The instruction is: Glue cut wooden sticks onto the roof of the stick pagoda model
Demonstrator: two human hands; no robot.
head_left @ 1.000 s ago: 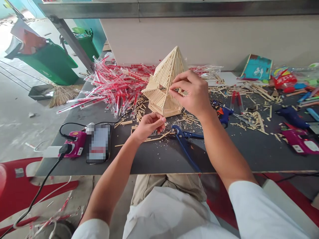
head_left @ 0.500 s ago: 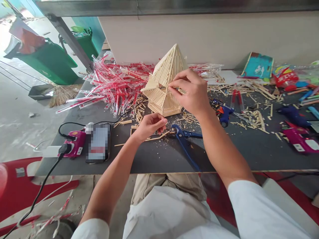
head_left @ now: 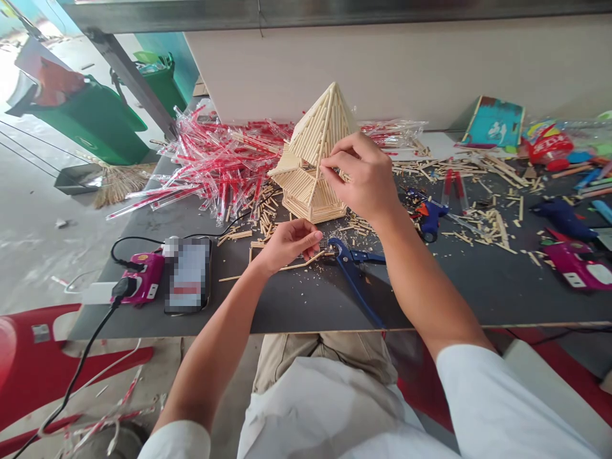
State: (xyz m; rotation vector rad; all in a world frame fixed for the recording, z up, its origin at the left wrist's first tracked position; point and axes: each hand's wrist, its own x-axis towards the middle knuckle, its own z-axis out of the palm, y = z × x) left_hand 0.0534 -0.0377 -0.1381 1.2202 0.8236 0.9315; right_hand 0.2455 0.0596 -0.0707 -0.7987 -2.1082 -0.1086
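Note:
A pale model built of thin sticks (head_left: 321, 134), with a pointed roof above a wider lower part, stands on the dark table. My right hand (head_left: 361, 172) is at the model's right side, thumb and forefinger pinched near the lower edge of the pointed roof; whatever lies between the fingertips is too small to make out. In front of the model's base, my left hand (head_left: 294, 242) is held with its fingers curled and pressed together; its contents cannot be made out. A blue cutter (head_left: 354, 280) lies right of it, and thin sticks (head_left: 234, 278) lie under and beside it.
Red and clear wrappers (head_left: 224, 159) heap up behind on the left. A phone (head_left: 189, 274) and a pink power strip (head_left: 146, 277) lie front left. Loose stick pieces and a blue glue gun (head_left: 431, 220) are on the right. A metal beam (head_left: 306, 16) crosses above.
Both hands keep nearly the same pose. The view has shifted very slightly, and my right hand remains at the model.

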